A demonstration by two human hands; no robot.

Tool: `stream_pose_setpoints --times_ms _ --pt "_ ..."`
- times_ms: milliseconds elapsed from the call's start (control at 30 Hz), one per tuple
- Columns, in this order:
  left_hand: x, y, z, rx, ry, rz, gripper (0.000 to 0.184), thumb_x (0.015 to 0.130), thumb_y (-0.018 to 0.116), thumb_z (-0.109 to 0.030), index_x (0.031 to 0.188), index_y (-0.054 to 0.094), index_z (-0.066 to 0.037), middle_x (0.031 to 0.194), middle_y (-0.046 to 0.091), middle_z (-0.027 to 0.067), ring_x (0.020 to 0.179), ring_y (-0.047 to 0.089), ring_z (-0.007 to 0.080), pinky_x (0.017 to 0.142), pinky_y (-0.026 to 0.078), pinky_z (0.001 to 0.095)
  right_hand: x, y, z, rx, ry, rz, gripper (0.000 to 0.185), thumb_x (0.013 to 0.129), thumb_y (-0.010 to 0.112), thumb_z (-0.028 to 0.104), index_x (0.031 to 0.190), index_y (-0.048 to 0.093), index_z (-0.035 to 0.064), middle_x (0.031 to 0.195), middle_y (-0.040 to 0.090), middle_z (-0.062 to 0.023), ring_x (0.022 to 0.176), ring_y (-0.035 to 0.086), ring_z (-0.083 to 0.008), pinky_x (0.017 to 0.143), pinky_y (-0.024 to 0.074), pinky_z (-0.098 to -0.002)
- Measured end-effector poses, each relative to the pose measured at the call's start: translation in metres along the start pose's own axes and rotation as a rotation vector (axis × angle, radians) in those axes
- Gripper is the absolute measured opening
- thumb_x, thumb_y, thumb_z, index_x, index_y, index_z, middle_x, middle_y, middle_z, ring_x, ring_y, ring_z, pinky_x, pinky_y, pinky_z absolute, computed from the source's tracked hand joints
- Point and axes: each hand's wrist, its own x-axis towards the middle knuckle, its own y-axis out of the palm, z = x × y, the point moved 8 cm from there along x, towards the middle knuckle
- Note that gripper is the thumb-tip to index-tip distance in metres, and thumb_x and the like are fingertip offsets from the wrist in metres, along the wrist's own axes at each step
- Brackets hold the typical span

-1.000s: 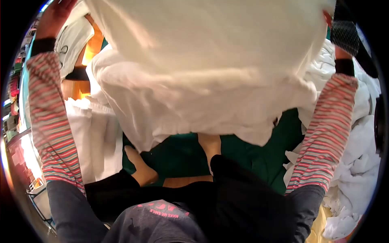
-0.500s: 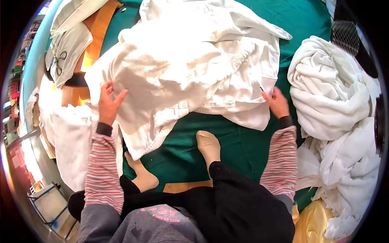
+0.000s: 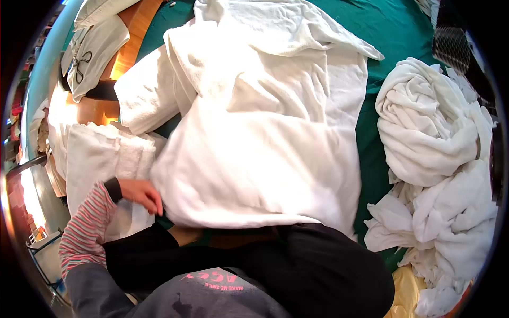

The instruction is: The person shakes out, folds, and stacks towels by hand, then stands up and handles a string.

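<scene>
A large white garment lies spread over the green cloth, with one sleeve out to the left and its lower edge over my lap. My left hand is beside the garment's lower left edge. Its fingers are stretched out and point down to the right, with nothing seen in them. Whether the fingertips touch the fabric I cannot tell. My right hand and forearm do not show.
Folded white fabric stands at the left, near a wooden board and a white piece with a dark cord. At the right is a heaped roll of white cloth, above yellow fabric. Green cloth lies underneath.
The garment's lower part has come down toward me, flatter, and now covers my feet. My left hand has moved down, off the fabric's upper left. My right hand has gone from view.
</scene>
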Motion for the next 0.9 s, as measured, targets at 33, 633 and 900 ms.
stream_pose_setpoints --times_ms 33,633,900 --pt "0.002 0.01 -0.002 0.112 -0.045 -0.019 0.02 0.075 0.061 -0.015 0.092 0.061 -0.003 0.081 0.062 0.0035 0.073 0.055 0.0077 0.069 0.044 0.0226 -0.006 -0.006 0.014 0.002 0.161 0.056 0.021 0.079 0.049 0.023 0.078 0.051 0.0017 0.062 0.047 -0.0049 0.062 0.045 -0.0177 0.058 0.0372 -0.0328" --pt "0.103 -0.094 -0.095 -0.936 0.691 -0.741 0.046 0.075 0.063 -0.024 0.111 0.046 -0.001 0.104 0.053 0.0068 0.094 0.05 0.0152 0.083 0.04 0.0282 0.11 -0.164 0.509 1.075 -0.629 0.098 0.025 0.075 0.055 0.017 0.093 0.055 -0.0002 0.072 0.051 0.0031 0.062 0.044 -0.0092 0.056 0.0368 -0.024" --pt "-0.227 -0.06 -0.199 -0.375 1.271 -0.834 0.045 0.085 0.046 -0.033 0.117 0.042 -0.001 0.11 0.052 0.0096 0.095 0.053 0.0178 0.084 0.042 0.0299 -0.126 -0.415 0.379 1.183 -0.93 -1.041 0.021 0.078 0.051 0.013 0.095 0.051 0.0002 0.093 0.054 -0.0093 0.093 0.05 -0.0205 0.084 0.0391 -0.0362"
